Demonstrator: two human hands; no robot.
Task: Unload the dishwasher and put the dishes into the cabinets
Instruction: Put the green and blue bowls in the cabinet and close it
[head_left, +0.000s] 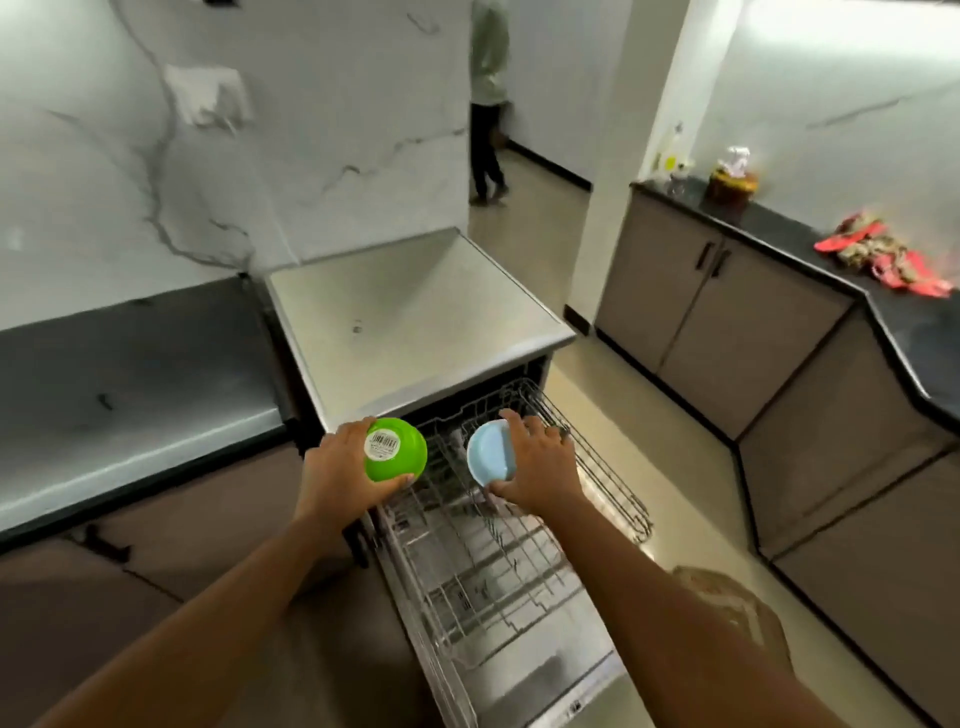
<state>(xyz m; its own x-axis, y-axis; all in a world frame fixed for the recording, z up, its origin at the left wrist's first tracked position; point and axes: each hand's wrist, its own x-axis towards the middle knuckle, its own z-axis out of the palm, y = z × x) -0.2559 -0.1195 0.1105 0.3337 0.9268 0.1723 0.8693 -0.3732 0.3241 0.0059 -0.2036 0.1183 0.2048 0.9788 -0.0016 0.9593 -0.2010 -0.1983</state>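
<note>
So we're over the open dishwasher (415, 312), its steel top bare and its wire rack (597, 467) pulled out over the dropped door (582, 691). Our left hand (337, 467) has fingers and thumb curled round a green bowl (397, 452), bottom sticker facing us, at the rack's left edge. Our right hand (540, 462) pinches a light blue bowl (491, 460) on edge, just above the rack. Marble-look wall (260, 156) behind, grey counter (130, 389) on the left, dark countertop (914, 332) over brown cabinets (727, 312) on the right with some red stuff (883, 254) on it. Someone's standing (488, 104) down the hallway.
</note>
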